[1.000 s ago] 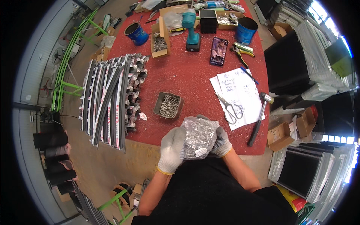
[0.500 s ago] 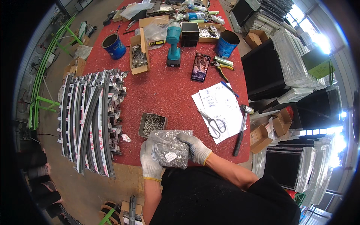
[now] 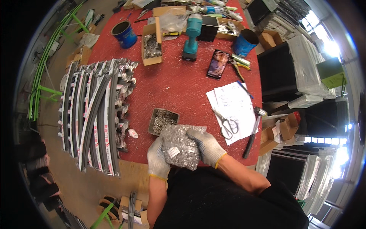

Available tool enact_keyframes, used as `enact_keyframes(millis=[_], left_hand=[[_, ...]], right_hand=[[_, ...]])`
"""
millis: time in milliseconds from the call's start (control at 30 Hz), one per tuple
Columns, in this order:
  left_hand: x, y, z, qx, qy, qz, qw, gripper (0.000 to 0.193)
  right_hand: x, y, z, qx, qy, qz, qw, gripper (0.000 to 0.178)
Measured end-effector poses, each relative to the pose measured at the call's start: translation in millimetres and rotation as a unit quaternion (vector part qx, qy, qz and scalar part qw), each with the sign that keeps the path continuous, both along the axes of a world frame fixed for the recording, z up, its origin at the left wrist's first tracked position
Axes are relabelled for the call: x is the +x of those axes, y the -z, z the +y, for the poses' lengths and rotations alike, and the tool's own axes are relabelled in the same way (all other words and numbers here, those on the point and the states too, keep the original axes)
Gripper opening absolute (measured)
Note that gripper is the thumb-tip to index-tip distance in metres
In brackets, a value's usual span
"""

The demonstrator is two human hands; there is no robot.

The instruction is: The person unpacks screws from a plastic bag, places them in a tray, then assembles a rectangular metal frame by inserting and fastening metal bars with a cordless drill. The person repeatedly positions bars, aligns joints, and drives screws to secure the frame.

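Observation:
A clear plastic bag of small metal parts (image 3: 182, 147) is held between my two gloved hands at the front edge of the red table. My left hand (image 3: 158, 157) grips its left side, with the fingers partly hidden behind the bag. On the upper right side, my right hand (image 3: 207, 148) is closed over the plastic. A white label sits on the bag's front. Just beyond the bag stands a small open tray (image 3: 176, 118) filled with screws or similar fasteners.
Long curved metal strips (image 3: 88, 118) lie piled at left. Scissors (image 3: 228, 126) rest on papers (image 3: 238, 100), beside a hammer (image 3: 251, 139). Farther back are a phone (image 3: 218, 64), pliers (image 3: 237, 68), a teal cordless drill (image 3: 192, 36), blue cans (image 3: 124, 35) and an open carton of metal parts (image 3: 153, 47).
The view has shifted, so the table's things appear farther right. Both hands keep hold of the bag, which is now slightly more tilted.

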State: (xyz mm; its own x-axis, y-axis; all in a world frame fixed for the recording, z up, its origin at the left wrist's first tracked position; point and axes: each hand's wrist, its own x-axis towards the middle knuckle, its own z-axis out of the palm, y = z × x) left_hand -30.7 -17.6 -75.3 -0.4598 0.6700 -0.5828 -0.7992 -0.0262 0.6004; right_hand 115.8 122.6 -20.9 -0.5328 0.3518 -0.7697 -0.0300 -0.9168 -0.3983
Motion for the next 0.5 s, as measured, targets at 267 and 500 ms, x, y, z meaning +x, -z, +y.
enact_keyframes(millis=[267,500], left_hand=[[0.6,-1.4,-2.0,0.024,-0.052,-0.098,0.993,0.033],[-0.8,-4.8,2.7,-0.042,-0.064,-0.092,0.993,0.035]], right_hand=[[-4.5,0.1,-1.4,0.029,0.002,-0.061,0.998,0.056],[-4.7,-5.5,0.1,0.014,-0.016,-0.079,0.997,0.046]])
